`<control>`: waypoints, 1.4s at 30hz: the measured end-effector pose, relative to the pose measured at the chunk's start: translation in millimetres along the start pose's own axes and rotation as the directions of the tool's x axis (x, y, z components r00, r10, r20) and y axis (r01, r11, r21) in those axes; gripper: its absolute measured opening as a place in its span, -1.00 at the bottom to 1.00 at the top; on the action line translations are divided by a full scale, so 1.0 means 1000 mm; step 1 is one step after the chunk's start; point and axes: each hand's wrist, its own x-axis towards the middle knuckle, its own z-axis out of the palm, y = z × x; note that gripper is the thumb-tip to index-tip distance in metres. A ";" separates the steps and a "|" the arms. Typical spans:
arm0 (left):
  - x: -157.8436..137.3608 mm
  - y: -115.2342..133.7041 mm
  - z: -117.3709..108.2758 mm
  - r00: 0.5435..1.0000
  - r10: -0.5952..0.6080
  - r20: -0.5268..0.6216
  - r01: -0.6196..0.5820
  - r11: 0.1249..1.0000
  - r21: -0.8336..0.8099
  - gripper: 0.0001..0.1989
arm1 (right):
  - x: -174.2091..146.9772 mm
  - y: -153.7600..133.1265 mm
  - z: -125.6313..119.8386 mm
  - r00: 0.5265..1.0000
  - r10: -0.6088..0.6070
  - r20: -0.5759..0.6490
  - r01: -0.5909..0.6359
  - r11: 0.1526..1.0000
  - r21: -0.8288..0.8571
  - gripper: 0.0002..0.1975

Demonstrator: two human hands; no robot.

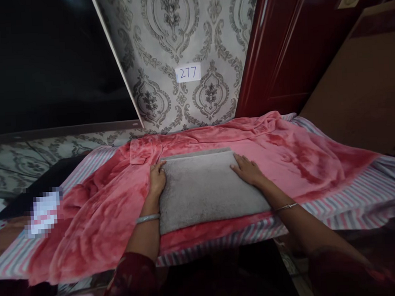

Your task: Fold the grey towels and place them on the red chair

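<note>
A grey folded cloth, short-napped and roughly rectangular, lies flat on a pink blanket right in front of me. Along its far edge a second layer shows as a thin strip. My left hand is at the far left corner, its fingers bent round the edge and the thumb on top. Over on the right edge rests my right hand, fingers spread and laid on the cloth near its far right corner. The undersides of both hands are hidden.
Beneath the blanket is a striped sheet. A large dark screen stands at the left, patterned wallpaper with a paper label reading 277 behind. To the right are a dark red door and a cardboard box.
</note>
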 end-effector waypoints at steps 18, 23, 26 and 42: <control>0.002 -0.006 0.003 0.998 0.051 -0.027 -0.051 0.999 -0.001 -0.70 | -0.124 -0.094 0.022 0.842 -0.540 0.008 0.540 0.841 -0.031 -0.36; 0.002 -0.008 0.004 0.998 0.048 -0.035 -0.048 0.999 -0.003 -0.70 | -0.117 -0.036 0.019 0.922 -0.374 -0.095 0.369 0.927 -0.066 -0.36; 0.002 -0.006 0.005 0.998 0.049 -0.044 -0.049 0.999 -0.006 -0.69 | -0.118 -0.002 0.023 0.935 -0.295 -0.197 0.294 0.955 -0.035 -0.37; -0.015 0.026 -0.032 0.947 -0.312 0.079 0.321 0.896 -0.307 -0.56 | -0.063 0.042 -0.002 0.997 0.070 -0.008 -0.043 0.691 0.721 -0.21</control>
